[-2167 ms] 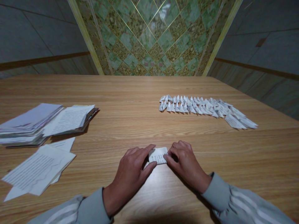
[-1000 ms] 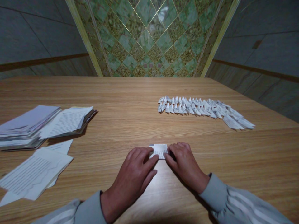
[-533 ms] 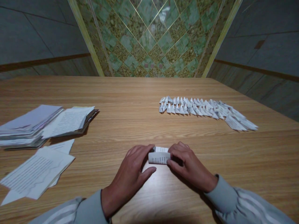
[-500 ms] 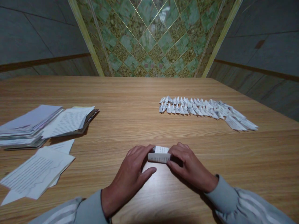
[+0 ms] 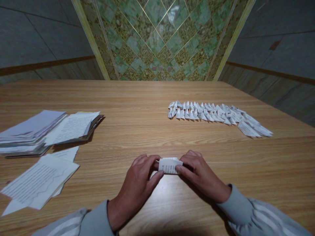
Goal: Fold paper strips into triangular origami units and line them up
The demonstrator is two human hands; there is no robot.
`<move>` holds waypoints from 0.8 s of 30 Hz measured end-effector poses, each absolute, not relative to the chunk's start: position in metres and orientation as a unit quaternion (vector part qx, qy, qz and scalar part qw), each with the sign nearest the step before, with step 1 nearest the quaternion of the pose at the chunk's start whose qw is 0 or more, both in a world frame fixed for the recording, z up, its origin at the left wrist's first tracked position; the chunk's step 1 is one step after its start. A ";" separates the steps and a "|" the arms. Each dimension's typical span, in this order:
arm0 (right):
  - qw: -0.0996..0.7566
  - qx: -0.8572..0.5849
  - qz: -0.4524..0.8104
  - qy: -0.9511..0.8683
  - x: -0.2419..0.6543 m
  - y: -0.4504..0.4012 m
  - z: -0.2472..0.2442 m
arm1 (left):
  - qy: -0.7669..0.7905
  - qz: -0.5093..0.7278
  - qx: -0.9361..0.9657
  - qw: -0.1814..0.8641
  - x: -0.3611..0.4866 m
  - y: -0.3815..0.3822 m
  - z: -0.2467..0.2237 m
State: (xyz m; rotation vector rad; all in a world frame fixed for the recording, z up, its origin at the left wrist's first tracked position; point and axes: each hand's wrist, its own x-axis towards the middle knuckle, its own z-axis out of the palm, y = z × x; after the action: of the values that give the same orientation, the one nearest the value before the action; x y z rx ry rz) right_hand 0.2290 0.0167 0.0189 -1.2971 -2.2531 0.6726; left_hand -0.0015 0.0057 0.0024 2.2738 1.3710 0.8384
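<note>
A small folded piece of printed paper [image 5: 169, 166] is held just above the table in front of me, its printed face toward me. My left hand [image 5: 141, 178] grips its left end between thumb and fingers. At the right end, my right hand [image 5: 198, 173] pinches it, the thumb pressed on the near face and the fingers behind. The far side of the paper and some fingertips are hidden.
On the wooden table [image 5: 128, 131], loose printed sheets [image 5: 41, 180] lie at the left, with stacked papers [image 5: 31, 126] behind them. Two rows of folded paper pieces [image 5: 201, 113] stretch across the back right. A tiled wall [image 5: 157, 39] rises beyond.
The near flap of the paper has come up and now covers most of what lay behind it. My left thumb has moved in against the paper's left end.
</note>
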 end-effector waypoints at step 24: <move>0.258 -0.499 0.091 -0.822 0.216 0.019 0.005 | 0.434 0.272 0.855 0.083 0.001 0.010 -0.007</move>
State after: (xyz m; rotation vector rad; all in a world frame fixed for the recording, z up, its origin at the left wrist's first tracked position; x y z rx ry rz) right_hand 0.2156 0.0191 0.0055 -1.3523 -2.2296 0.2473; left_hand 0.0008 0.0097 -0.0074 2.5533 1.2947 0.8123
